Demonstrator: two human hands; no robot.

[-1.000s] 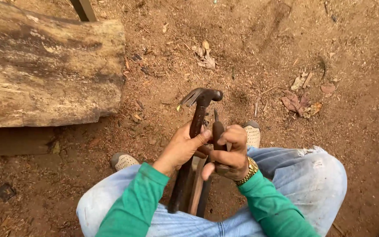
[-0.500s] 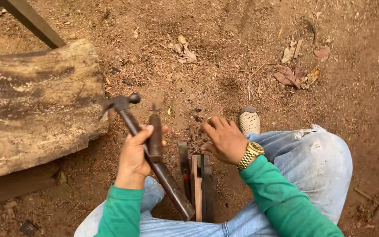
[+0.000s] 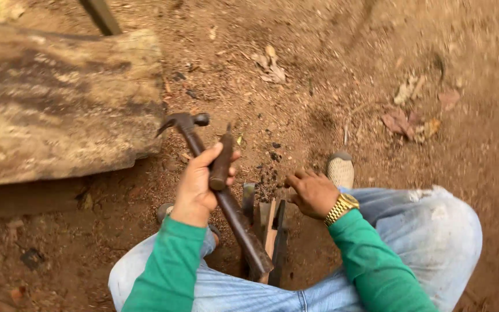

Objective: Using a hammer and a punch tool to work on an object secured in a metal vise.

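Note:
My left hand [image 3: 198,186] grips a rusty claw hammer [image 3: 187,126] by its long handle, together with a short dark chisel-like tool [image 3: 222,163]. The hammer head points up and left, toward the log. My right hand [image 3: 313,193], with a gold watch at the wrist, rests with curled fingers on the top of a small wood-and-metal piece [image 3: 270,228] that stands between my knees. Dark crumbs of debris [image 3: 270,176] lie on the soil just in front of that piece. Both arms wear green sleeves.
A big weathered log [image 3: 59,104] lies at the left on bare brown soil. A dark metal bar [image 3: 102,16] leans behind it. Dry leaves [image 3: 408,121] are scattered at the right. My shoe toe [image 3: 341,169] and jeans-clad knees [image 3: 428,231] frame the spot.
My left hand carried the hammer and short tool away to the left, off the piece. My right hand let go of them and came down onto the piece between my knees.

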